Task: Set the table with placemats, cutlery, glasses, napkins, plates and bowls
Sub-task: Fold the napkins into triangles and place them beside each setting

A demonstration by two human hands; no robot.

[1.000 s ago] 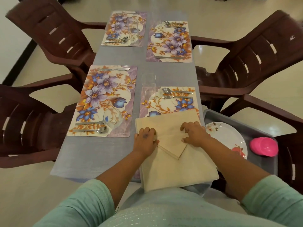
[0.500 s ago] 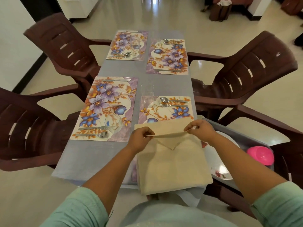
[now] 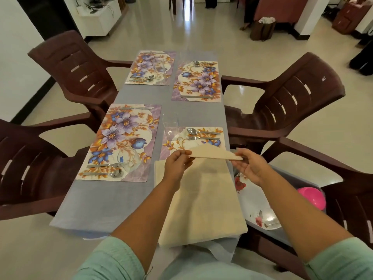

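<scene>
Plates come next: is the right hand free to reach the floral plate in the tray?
Probably not yet: the right hand pinches the folded napkin, though the floral plate lies uncovered just below it.

- The room is evenly and softly lit, bright enough that colours read clearly.
- The strongest light comes from the far end, where a white streak of glare runs down the glossy floor (image 3: 187,19).
- Paler reflections shine on the floor beside the chairs (image 3: 292,98).
- A soft shadow lies on the cloth stack (image 3: 201,199) under the raised napkin (image 3: 212,153).
- The wide lens bends the chairs and walls outward at the edges.
- The sleeves (image 3: 113,259) at the bottom look soft, and the far room is slightly hazy.
</scene>
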